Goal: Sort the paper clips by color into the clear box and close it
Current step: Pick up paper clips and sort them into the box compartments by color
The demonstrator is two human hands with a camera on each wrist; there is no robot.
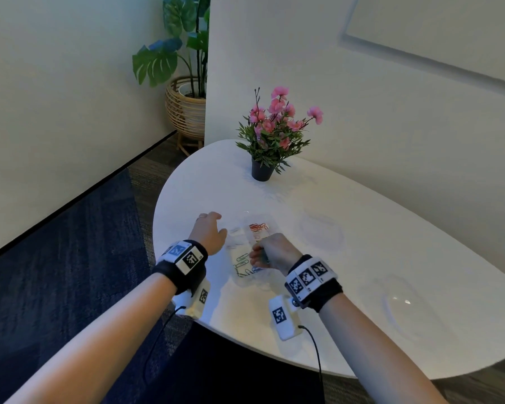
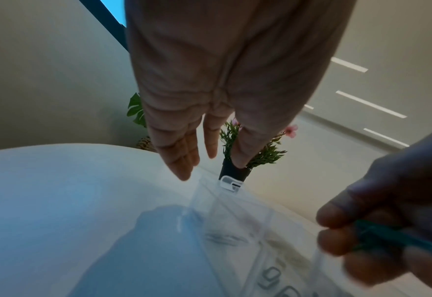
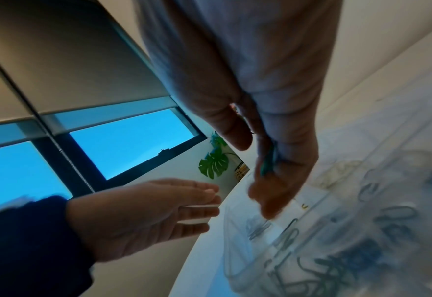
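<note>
clear box blurred | right hand hides green clips

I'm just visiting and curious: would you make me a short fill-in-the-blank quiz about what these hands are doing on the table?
1. The right hand pinches a paper clip coloured ____.
2. The left hand holds ____.
3. The clear box lies on a table coloured ____.
4. The potted plant on the table has flowers coloured ____.

Missing words: green; nothing; white; pink.

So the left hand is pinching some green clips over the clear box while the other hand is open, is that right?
Wrong hand. The right hand pinches the green clips over the clear box, as the left wrist view shows; the left hand is the open one.
</note>
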